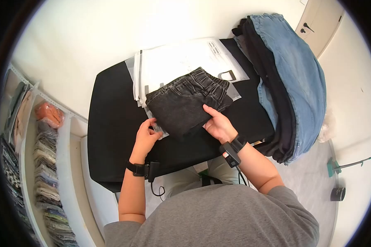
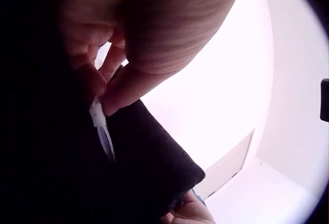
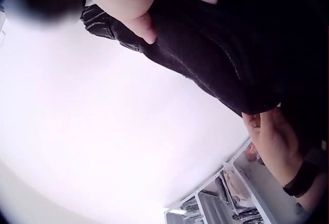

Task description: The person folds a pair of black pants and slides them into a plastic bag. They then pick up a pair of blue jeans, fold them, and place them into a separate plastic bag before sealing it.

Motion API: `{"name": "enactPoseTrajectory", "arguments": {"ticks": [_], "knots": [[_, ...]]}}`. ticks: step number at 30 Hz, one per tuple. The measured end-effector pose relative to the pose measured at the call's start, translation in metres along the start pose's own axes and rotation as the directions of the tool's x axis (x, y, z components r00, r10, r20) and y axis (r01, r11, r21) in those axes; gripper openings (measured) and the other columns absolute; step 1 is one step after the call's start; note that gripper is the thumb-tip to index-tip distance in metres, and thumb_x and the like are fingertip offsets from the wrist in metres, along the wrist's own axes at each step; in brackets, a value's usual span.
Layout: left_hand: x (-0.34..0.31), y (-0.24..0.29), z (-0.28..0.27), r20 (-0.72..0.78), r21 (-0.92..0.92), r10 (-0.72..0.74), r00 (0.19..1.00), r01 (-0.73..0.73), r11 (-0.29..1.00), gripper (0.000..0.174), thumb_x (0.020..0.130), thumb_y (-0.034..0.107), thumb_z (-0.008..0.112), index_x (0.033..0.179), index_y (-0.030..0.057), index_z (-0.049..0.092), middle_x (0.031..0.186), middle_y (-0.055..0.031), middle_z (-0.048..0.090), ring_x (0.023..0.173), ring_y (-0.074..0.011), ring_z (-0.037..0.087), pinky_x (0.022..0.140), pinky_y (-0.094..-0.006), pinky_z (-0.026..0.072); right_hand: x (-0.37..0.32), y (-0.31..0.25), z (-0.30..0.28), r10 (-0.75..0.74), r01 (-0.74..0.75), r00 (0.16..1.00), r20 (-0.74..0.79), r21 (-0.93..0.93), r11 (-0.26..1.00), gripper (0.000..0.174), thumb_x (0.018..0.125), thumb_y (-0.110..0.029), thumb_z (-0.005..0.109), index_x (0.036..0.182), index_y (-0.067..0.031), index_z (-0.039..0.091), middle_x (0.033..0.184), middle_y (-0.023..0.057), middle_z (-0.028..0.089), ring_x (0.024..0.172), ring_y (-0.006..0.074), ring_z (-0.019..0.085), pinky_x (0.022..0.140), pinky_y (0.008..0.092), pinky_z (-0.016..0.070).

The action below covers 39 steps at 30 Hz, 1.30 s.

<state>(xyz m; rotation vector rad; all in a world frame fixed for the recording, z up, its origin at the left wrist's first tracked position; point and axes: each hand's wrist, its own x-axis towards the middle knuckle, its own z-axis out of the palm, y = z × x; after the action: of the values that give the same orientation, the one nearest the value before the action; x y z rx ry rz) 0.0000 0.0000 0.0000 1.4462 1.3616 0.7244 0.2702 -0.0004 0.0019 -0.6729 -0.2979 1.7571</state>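
Observation:
Folded black jeans [image 1: 181, 105] with a gathered elastic waist lie over a clear plastic bag [image 1: 164, 134] on the black-covered table, with bag edges showing at either side. At the lower left corner, my left hand [image 1: 145, 135] pinches the bag's edge between thumb and finger. The left wrist view shows a small white piece [image 2: 97, 114] of that edge right at the fingertips. My right hand [image 1: 221, 126] grips the jeans at their lower right, thumb on top and the other fingers hidden beneath. Dark cloth fills much of both wrist views.
A stack of white-and-clear plastic bags [image 1: 173, 61] lies behind the jeans. Blue and black denim [image 1: 292, 82] is piled along the table's right side. Shelves with packed clothes [image 1: 47, 173] stand at left. A green broom [image 1: 334, 166] and dark bin [image 1: 338, 194] are on the right.

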Motion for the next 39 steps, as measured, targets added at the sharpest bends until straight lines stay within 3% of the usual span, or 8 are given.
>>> {"name": "enactPoseTrajectory", "arguments": {"ticks": [3,5,11,16,28,34,37,39], "knots": [[-0.004,-0.001,0.005,-0.109,-0.1,0.028,0.994,-0.039,0.994,0.047,0.08,0.011,0.067,0.124,0.0029,0.052,0.134,-0.0152,0.043,0.121,-0.033,0.044,0.101,-0.0425,0.0371,-0.015,0.002,0.002,-0.019,0.019,1.0,0.016,-0.015,1.0,0.03,0.094,-0.015,0.055,0.12,0.0007,0.055,0.122,0.0122,0.06,0.111,0.0249,0.058,0.101,0.0413,0.0432],[-0.014,0.029,0.01,-0.363,0.652,0.509,0.78,-0.177,0.737,0.047,0.08,0.009,0.065,0.125,0.0034,0.05,0.135,-0.0173,0.043,0.121,-0.0331,0.045,0.103,-0.0421,0.0346,-0.021,-0.003,0.007,0.054,-0.051,0.998,0.04,-0.072,0.996,0.03,0.094,-0.016,0.055,0.12,0.0008,0.055,0.122,0.012,0.06,0.112,0.0245,0.057,0.101,0.0389,0.0433],[-0.027,0.082,0.057,-0.012,0.545,0.655,0.755,-0.544,0.638,0.047,0.078,0.015,0.068,0.121,0.002,0.054,0.131,-0.0223,0.048,0.125,-0.0392,0.042,0.105,-0.0445,0.0328,-0.074,-0.055,-0.003,0.423,-0.372,0.906,-0.023,-0.522,0.767,0.03,0.091,-0.017,0.06,0.114,0.0025,0.057,0.112,0.0154,0.063,0.098,0.0205,0.064,0.089,0.0332,0.0505],[-0.031,0.089,0.093,0.041,0.614,0.592,0.805,-0.487,0.621,0.06,0.082,0.022,0.067,0.133,0.0009,0.044,0.138,-0.0249,0.042,0.129,-0.0409,0.038,0.105,-0.046,0.0321,-0.074,-0.07,-0.02,-0.453,0.294,0.89,-0.059,-0.685,0.666,0.032,0.09,-0.012,0.058,0.119,0.0007,0.053,0.106,0.0061,0.061,0.088,0.0111,0.056,0.08,0.0245,0.0443],[-0.017,0.09,0.113,-0.119,0.664,0.609,0.784,-0.393,0.636,0.076,0.077,0.035,0.071,0.134,-0.0039,0.038,0.132,-0.0301,0.045,0.123,-0.0397,0.046,0.099,-0.0445,0.0408,-0.058,-0.038,0.061,-0.373,0.529,0.844,0.385,-0.711,0.463,0.06,0.082,-0.002,0.062,0.137,-0.0046,0.037,0.131,0.0139,0.052,0.118,0.0193,0.051,0.098,0.0306,0.0411],[-0.011,0.062,0.091,-0.364,-0.219,0.307,0.879,-0.402,0.889,0.045,0.083,0.026,0.066,0.114,-0.0012,0.048,0.093,-0.0202,0.061,0.083,-0.0381,0.063,0.068,-0.0409,0.0508,-0.063,-0.011,0.109,-0.129,0.795,0.588,0.799,-0.6,-0.094,0.053,0.078,-0.004,0.064,0.129,-0.0064,0.05,0.14,0.0156,0.045,0.134,0.034,0.037,0.108,0.0413,0.0332],[-0.015,0.038,0.056,-0.389,-0.033,0.44,0.809,-0.49,0.871,0.027,0.088,0.013,0.056,0.113,0.0026,0.052,0.095,-0.009,0.06,0.084,-0.0202,0.061,0.072,-0.0346,0.0498,-0.065,0.006,0.118,0.017,0.847,0.518,0.855,-0.515,0.129,0.053,0.078,-0.004,0.065,0.129,-0.0058,0.05,0.141,0.0168,0.044,0.133,0.0335,0.039,0.106,0.0411,0.0364],[-0.048,0.055,0.042,-0.548,-0.512,0.109,0.829,-0.436,0.74,0.022,0.087,0.002,0.055,0.109,-0.0033,0.051,0.089,-0.0098,0.057,0.08,-0.0295,0.059,0.073,-0.0375,0.0496,-0.071,0.01,0.117,0.012,0.891,0.428,0.904,-0.424,0.164,0.049,0.077,-0.002,0.065,0.125,-0.0047,0.053,0.139,0.0157,0.046,0.129,0.0316,0.044,0.104,0.041,0.039]]}}
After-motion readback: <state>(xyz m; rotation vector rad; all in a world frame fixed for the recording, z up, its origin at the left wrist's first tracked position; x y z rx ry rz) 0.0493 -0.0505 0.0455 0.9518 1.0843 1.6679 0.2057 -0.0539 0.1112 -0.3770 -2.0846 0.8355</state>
